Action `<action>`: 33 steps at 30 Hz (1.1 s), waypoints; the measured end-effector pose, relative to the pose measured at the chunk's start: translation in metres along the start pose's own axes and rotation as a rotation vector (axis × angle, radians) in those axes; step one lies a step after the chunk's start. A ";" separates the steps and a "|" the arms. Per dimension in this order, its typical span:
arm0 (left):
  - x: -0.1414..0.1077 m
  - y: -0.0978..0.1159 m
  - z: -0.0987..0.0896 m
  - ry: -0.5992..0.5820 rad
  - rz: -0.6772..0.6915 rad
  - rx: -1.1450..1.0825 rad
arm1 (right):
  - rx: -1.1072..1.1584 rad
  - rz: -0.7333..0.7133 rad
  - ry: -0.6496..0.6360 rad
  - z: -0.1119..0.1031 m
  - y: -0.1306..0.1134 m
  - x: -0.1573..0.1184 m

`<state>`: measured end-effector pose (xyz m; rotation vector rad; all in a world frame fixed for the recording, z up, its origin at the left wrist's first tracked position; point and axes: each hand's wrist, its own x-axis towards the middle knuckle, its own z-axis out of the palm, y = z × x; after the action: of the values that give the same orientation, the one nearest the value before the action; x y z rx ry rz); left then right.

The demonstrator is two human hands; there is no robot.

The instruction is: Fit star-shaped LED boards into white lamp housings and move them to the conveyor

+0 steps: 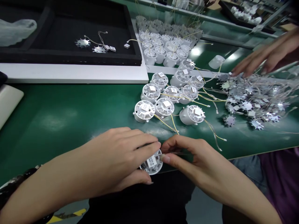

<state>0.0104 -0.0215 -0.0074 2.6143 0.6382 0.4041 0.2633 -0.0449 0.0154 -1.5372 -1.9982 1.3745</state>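
A round white housing with a labelled square piece on its top sits at the front edge of the green table. My left hand is wrapped round its left and far side, thumb at the near side. With thumb and forefinger together, my right hand pinches at the housing's right rim, where a thin wire runs between the fingers. Just beyond my hands stand several similar white housings with square labelled pieces and yellow and white wires. One housing lies tilted to their right.
A black tray with silver star-shaped discs stands at the back left. More white housings are grouped at the back middle. Another person's hand reaches over a heap of wired silver discs on the right.
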 end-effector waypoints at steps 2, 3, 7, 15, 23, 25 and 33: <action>-0.001 -0.002 -0.001 -0.028 -0.004 -0.026 | -0.012 -0.049 0.008 0.000 0.002 -0.002; -0.002 -0.003 -0.001 -0.042 -0.012 -0.037 | -0.025 -0.087 0.017 0.001 0.003 -0.003; -0.007 -0.006 -0.004 -0.063 -0.038 -0.076 | -0.125 -0.287 0.102 0.007 0.011 -0.007; -0.011 -0.011 -0.005 -0.056 -0.016 -0.091 | -0.604 -0.549 0.291 0.020 0.022 -0.009; -0.005 -0.009 -0.007 -0.036 0.007 -0.022 | -0.759 -0.660 0.329 0.024 0.024 -0.014; -0.002 -0.007 -0.007 -0.059 -0.016 -0.039 | -0.722 -0.620 0.323 0.023 0.020 -0.016; 0.001 -0.015 -0.011 0.032 0.069 0.125 | -0.622 -0.606 0.587 -0.008 0.013 0.018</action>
<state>0.0014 -0.0051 -0.0042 2.7596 0.6022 0.4412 0.2699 -0.0260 0.0032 -1.1549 -2.2777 0.0489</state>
